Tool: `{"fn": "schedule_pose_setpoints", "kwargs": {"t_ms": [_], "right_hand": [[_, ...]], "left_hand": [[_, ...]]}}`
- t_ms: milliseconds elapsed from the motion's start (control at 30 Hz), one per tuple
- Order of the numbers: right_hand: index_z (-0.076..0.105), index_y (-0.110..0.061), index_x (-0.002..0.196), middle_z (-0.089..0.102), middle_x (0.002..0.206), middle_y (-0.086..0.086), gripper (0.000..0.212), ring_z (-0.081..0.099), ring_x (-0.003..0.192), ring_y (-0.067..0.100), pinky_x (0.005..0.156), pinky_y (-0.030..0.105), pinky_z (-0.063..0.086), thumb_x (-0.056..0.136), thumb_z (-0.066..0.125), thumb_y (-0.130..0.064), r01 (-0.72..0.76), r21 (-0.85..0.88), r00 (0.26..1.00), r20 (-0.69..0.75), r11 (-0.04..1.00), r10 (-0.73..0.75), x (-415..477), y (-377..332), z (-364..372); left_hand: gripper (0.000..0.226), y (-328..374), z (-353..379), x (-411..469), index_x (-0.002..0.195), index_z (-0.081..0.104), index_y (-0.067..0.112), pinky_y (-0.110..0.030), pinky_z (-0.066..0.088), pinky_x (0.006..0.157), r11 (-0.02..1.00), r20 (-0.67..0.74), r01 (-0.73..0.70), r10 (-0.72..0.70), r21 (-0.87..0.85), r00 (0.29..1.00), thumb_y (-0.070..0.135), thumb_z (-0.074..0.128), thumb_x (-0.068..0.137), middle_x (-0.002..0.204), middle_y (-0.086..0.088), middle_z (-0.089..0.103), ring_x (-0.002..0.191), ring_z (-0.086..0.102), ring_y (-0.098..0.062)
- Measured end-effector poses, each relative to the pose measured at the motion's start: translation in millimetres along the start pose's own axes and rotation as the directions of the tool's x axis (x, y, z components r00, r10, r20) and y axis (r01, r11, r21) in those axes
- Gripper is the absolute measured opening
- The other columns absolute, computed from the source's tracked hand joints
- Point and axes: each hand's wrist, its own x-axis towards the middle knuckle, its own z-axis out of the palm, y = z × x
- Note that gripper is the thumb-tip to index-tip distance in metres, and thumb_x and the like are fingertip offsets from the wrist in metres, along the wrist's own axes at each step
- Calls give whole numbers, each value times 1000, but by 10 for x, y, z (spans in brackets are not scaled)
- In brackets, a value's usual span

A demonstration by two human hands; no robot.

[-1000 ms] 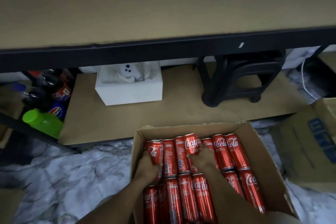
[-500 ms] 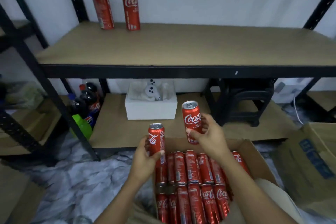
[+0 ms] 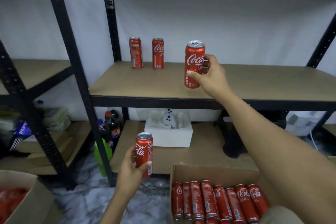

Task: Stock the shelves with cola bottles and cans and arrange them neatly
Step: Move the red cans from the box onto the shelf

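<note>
My right hand [image 3: 211,74] grips a tall red cola can [image 3: 194,60] upright over the front part of the middle shelf board [image 3: 163,85]. Two more red cans stand at the back left of that board, one [image 3: 135,52] beside the other [image 3: 157,53]. Lower down, my left hand [image 3: 131,166] holds a second red can [image 3: 144,152] upright in front of the bottom shelf. A cardboard box [image 3: 209,172] at my lower right holds several red cans lying in rows.
A white box [image 3: 169,137] and a black stool [image 3: 231,143] sit on the bottom shelf. Dark cola bottles [image 3: 111,127] and a green bottle [image 3: 101,151] stand by the black upright [image 3: 76,71]. Another carton [image 3: 27,200] with red cans is at lower left.
Both hands lifted a can out of the box. My right hand then rose and reached forward to the middle shelf; my left hand stays low. My view tilted upward.
</note>
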Motion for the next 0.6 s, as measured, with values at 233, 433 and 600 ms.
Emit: {"fn": "schedule_pose_setpoints", "kwargs": {"t_ms": [233, 433, 600], "right_hand": [[41, -13, 145, 57, 141, 8, 75, 58, 125, 24, 106, 43, 48, 84, 82, -29, -106, -41, 994, 37, 994, 107, 438, 224, 376], [38, -16, 147, 56, 143, 8, 74, 57, 127, 27, 106, 45, 48, 87, 78, -36, -132, -29, 991, -17, 991, 131, 496, 402, 550], [40, -16, 148, 57, 142, 7, 77, 58, 127, 26, 106, 42, 47, 86, 75, -46, -170, -59, 985, 25, 984, 172, 526, 500, 575]], "left_hand": [[69, 129, -211, 24, 131, 46, 33, -38, 49, 95, 1000, -40, 10, -11, -5, 999, 10, 83, 78, 110, 18, 57, 104, 57, -10], [68, 339, -272, 89, 126, 44, 37, -34, 46, 94, 1000, -41, -21, 21, -16, 999, 6, 82, 79, 108, 26, 53, 98, 54, 3], [69, 655, -278, 185, 130, 43, 38, -29, 46, 90, 996, -30, -82, 82, -25, 996, 6, 80, 80, 106, 28, 53, 94, 54, 8]]}}
